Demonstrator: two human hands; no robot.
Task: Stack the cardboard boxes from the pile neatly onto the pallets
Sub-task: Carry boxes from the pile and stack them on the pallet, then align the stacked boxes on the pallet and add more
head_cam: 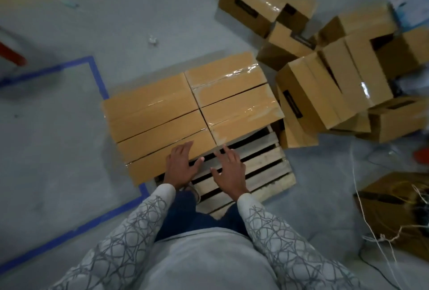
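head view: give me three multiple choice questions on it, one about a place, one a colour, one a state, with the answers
1. Where does the loose pile of boxes lie relative to the pallet?
A. on the person's left of it
B. on the person's right of it
C. on top of it

2. What colour is the tape line on the floor beside the pallet?
A. blue
B. green
C. white

3. How are the left hand and the right hand?
A. both gripping a box
B. one holding a rope
C. both open, holding nothing

Answers:
1 B: the tumbled boxes sit past the pallet's right side.
2 A: the line bending round the pallet's left side is blue.
3 C: both hands are spread flat, with nothing held.
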